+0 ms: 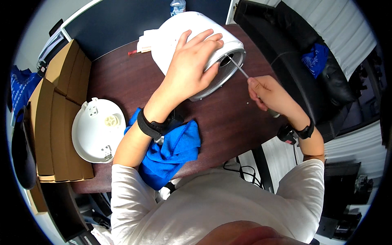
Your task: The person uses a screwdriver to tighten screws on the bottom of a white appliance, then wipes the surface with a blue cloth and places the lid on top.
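1. White cylinder (194, 23) lies at twelve o'clock, probably light, stiff, slippery; best held around its middle
2. Left hand (189, 67), fingers spread, braces it
3. Right hand (266, 94), two o'clock, clamps a screwdriver (239, 67), tip at the rim (243, 57)

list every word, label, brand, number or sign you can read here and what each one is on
No text is readable here.
Bottle at the top edge: its label is too small to read.
Blue bundle on the black sofa: pale marks, too blurred to read.
Blue fabric at the left edge: pale marks, too blurred to read.
White drum: no lettering I can make out.
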{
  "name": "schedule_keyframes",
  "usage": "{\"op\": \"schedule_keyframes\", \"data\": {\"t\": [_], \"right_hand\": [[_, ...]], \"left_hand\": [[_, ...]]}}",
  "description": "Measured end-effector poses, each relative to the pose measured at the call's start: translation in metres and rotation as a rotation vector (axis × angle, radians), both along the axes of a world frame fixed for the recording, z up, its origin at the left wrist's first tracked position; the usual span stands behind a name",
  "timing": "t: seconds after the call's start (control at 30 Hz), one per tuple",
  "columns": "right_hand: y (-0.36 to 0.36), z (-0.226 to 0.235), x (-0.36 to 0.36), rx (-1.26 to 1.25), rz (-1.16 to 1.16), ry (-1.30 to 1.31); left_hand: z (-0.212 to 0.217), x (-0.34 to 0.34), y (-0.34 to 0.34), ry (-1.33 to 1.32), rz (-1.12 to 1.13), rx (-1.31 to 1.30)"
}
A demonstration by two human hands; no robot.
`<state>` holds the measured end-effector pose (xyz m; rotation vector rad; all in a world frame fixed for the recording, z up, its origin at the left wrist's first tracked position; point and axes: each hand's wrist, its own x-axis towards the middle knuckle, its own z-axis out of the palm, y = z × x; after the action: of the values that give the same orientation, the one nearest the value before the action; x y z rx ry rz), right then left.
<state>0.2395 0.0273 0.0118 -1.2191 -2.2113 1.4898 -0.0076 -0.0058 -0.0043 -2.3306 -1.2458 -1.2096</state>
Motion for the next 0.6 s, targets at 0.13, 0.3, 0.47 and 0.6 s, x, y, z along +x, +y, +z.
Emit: {"op": "schedule_keyframes", "data": {"t": [0.13,0.3,0.47,0.6], "right_hand": [[-0.015,-0.025,-0.010,-0.602,0.028,0.497],[-0.033,-0.028,-0.021,-0.885,0.056,0.716],[-0.022,-0.032,-0.003,-0.241,-0.090,0.362],[-0.019,-0.019,0.002,0.746,-0.046,-0.028]], "left_hand": [[0.000,0.001,0.001,-0.001,0.017,0.000],[0.000,-0.001,0.000,-0.007,0.012,-0.014],[0.001,-0.002,0.002,-0.020,-0.014,-0.021],[0.001,-0.001,0.002,-0.013,-0.001,-0.019]]}}
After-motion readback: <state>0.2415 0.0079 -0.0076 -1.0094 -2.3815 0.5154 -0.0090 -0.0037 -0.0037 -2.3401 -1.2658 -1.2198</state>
